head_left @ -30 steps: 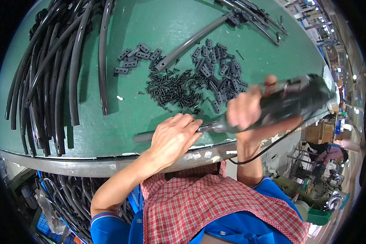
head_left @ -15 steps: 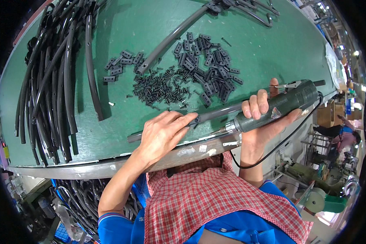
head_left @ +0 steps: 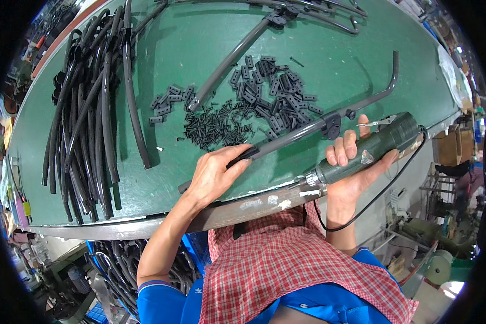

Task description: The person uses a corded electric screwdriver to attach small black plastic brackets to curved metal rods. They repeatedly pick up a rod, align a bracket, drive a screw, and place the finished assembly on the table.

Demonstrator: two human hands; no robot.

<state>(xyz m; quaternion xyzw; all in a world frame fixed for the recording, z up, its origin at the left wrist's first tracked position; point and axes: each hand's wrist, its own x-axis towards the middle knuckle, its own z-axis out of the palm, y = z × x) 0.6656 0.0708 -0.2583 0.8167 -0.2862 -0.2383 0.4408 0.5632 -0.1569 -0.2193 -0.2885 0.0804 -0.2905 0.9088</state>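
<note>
My left hand (head_left: 217, 174) is closed around a dark grey metal tube (head_left: 291, 139) near its near-left end. Thumb and forefinger pinch at a dark spot on the tube, where a small black piece (head_left: 244, 155) seems to sit, partly hidden. The tube slants up to the right, past a black round joint (head_left: 332, 127), and ends in an upward bend. In my right hand (head_left: 346, 162) lies a dark green corded electric screwdriver (head_left: 370, 151), its silver nose pointing left and apart from the tube. Its bit is hard to make out against the table edge.
Beyond the tube lie a pile of black screws (head_left: 216, 127) and many black two-hole blocks (head_left: 286, 97). Bent tubes (head_left: 86, 124) are heaped at the left; another jointed tube (head_left: 235, 65) lies at the back. A black cord (head_left: 383, 205) loops below the screwdriver. The metal table edge (head_left: 243, 208) runs before me.
The tube has turned so its joint and bent far end show above the screwdriver. My left fingers have closed at the dark spot. The whole view has shifted slightly.
</note>
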